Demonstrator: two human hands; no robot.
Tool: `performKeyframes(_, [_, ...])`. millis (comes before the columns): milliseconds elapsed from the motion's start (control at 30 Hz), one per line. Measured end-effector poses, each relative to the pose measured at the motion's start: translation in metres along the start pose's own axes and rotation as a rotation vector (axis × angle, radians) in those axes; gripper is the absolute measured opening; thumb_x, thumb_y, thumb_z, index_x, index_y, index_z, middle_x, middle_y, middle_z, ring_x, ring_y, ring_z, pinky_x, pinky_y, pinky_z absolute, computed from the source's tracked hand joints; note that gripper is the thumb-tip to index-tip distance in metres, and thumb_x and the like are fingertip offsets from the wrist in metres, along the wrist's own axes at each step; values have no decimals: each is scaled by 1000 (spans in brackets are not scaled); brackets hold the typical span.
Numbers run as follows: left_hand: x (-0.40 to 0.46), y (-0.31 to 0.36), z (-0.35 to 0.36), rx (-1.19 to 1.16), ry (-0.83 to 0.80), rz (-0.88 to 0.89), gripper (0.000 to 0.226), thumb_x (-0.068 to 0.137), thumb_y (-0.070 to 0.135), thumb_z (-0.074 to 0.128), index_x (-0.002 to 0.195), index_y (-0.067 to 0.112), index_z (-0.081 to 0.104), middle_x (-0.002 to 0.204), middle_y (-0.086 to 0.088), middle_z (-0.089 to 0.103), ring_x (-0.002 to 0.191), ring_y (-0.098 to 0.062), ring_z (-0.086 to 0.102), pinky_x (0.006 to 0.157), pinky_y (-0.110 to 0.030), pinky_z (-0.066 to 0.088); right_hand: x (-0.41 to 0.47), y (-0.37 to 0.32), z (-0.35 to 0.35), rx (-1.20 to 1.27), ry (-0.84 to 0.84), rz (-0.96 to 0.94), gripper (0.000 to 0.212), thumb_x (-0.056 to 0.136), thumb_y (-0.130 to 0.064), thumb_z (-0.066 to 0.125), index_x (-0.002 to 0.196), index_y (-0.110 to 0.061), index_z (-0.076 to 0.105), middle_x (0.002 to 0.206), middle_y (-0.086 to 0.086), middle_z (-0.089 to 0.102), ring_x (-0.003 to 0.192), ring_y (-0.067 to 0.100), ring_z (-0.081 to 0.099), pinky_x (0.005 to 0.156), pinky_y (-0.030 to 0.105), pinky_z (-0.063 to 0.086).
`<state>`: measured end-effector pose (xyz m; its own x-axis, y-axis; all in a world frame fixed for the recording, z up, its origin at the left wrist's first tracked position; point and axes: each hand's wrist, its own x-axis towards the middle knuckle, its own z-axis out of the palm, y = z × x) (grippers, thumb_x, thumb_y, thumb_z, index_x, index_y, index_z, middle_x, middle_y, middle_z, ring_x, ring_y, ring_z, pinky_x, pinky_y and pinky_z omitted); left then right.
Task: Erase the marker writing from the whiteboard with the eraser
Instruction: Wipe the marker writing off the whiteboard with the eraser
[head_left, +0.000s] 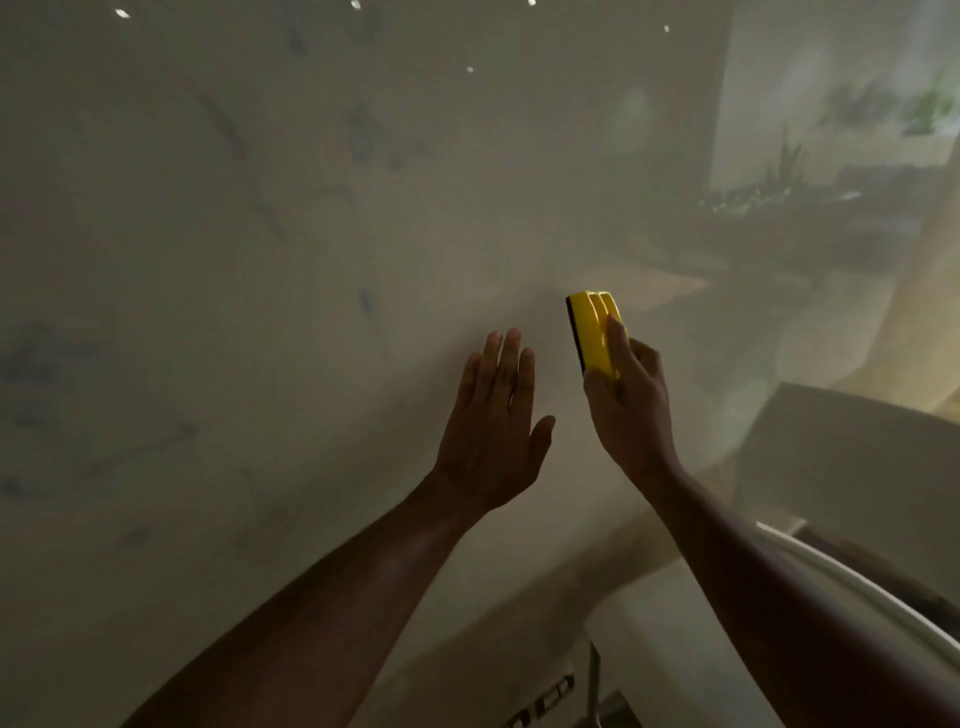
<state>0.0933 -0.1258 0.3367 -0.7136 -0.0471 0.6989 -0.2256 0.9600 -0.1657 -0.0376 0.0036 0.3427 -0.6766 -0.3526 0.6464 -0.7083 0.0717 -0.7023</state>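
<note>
A large glossy whiteboard fills most of the view, dimly lit and blurred. Faint dark marker strokes and smudges remain on its left and upper middle. My right hand grips a yellow eraser with a dark felt side turned towards the board, held upright against or very near the surface. My left hand lies flat on the board just left of the eraser, fingers straight and slightly apart, holding nothing.
The board's right side mirrors a room with plants. A white curved rail and a pale box-like surface sit at the lower right, under my right forearm. A thin metal post stands near the bottom.
</note>
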Motion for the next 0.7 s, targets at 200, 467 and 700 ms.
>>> performKeyframes(200, [30, -56, -109, 144, 199, 18, 75, 107, 43, 42, 158, -8, 25, 168, -30, 15, 158, -45, 8, 129, -56, 11, 39, -111, 22, 82, 108, -192, 62, 99, -15, 59, 155, -18, 33, 134, 14, 45, 98, 15, 51, 69, 3, 42])
performKeyframes(467, [48, -142, -253, 354, 351, 3, 75, 106, 45, 38, 158, -8, 24, 168, -31, 13, 157, -46, 8, 129, -57, 10, 79, -252, 52, 151, 218, -358, 64, 100, -20, 57, 157, -19, 28, 136, 17, 43, 103, 23, 53, 75, 19, 43])
performKeyframes(700, [35, -217, -364, 544, 441, 5, 73, 107, 42, 38, 156, -11, 27, 166, -33, 17, 156, -49, 12, 128, -58, 10, 107, -360, 80, 171, 263, -440, 68, 94, -35, 46, 157, -21, 25, 135, 20, 40, 119, 38, 49, 101, 42, 47])
